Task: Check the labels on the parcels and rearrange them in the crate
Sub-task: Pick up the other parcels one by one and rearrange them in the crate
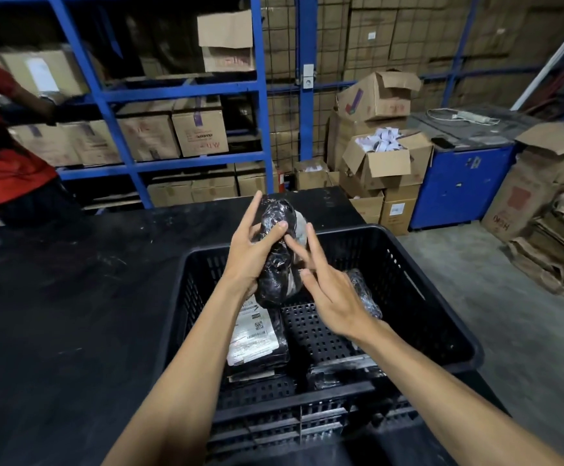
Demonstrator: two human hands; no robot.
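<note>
A black perforated plastic crate [442, 297] stands at the right end of a black table [72, 314]. My left hand [253, 250] holds a shiny black wrapped parcel [279, 260] upright above the crate, thumb across its front. My right hand [327, 290] is just right of it, fingers spread, fingertips touching the parcel's side. Inside the crate lies a flat black parcel with a white label [257, 334] face up. Another black parcel [364, 294] leans by the right wall, partly hidden by my right hand. A third parcel [341, 368] lies near the front.
A person in a red shirt [1, 136] stands at the far left by blue shelving [180, 92] full of cardboard boxes. Open cartons [384, 159] and a blue cabinet [462, 186] stand behind the crate. Flattened cardboard [549, 237] is piled on the floor at right.
</note>
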